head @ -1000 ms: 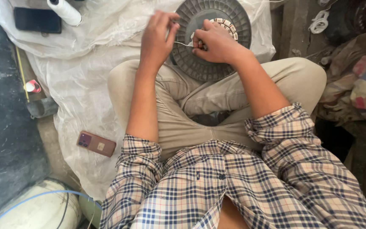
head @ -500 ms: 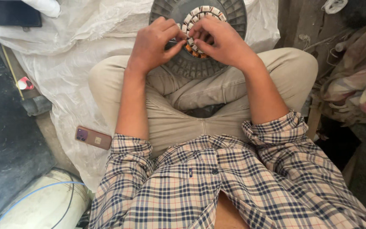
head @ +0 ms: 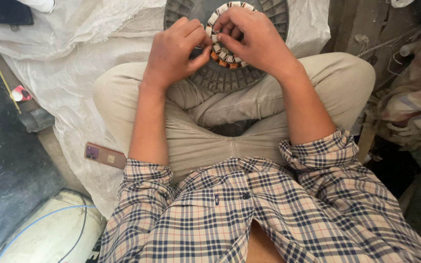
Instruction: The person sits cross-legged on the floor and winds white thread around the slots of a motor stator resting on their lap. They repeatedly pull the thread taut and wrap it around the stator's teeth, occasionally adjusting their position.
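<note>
Here, a round grey motor housing [head: 220, 78] is rested on the lap, its toothed white-and-orange winding ring [head: 219, 51] pinched by curled left hand [head: 176, 53] and right hand [head: 252, 41]. A phone [head: 105, 156] is seen at the white sack's [head: 74, 83] left edge.

Seated cross-legged, both forearms bare below rolled checked sleeves, reaching forward over the knees. Left hand [head: 177, 51] curled, knuckles up, thumb and forefinger pinched together at its inner side. Right hand [head: 250, 39] arched beside it, fingers bent down, fingertips close to the left's.
</note>
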